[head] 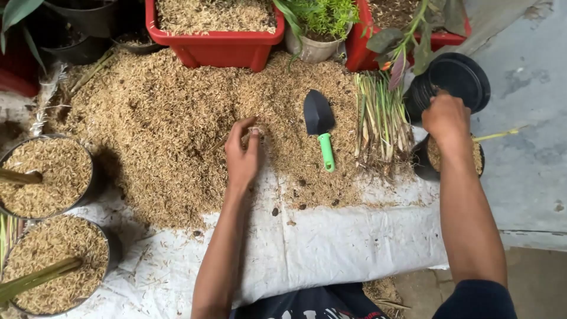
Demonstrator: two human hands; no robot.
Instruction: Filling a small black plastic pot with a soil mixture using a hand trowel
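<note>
My left hand [243, 153] rests on a pile of rice husks [159, 130] spread over a white sheet [331, 236], its fingers pinched around a small clump of husk. My right hand [447, 118] reaches to the right and grips the rim of a small black pot [479, 158] filled with husk, with a thin green stem sticking out to its right. A hand trowel [319, 121] with a black blade and green handle lies on the husks between my hands. A bundle of cut plant stalks [381, 121] lies just right of the trowel.
Two black pots of husk [50, 171] [56, 263] with stalks stand at the left. A stack of empty black pots [458, 80] lies at the right. Red tubs [215, 44] and a potted green plant [316, 35] line the back. Concrete floor lies to the right.
</note>
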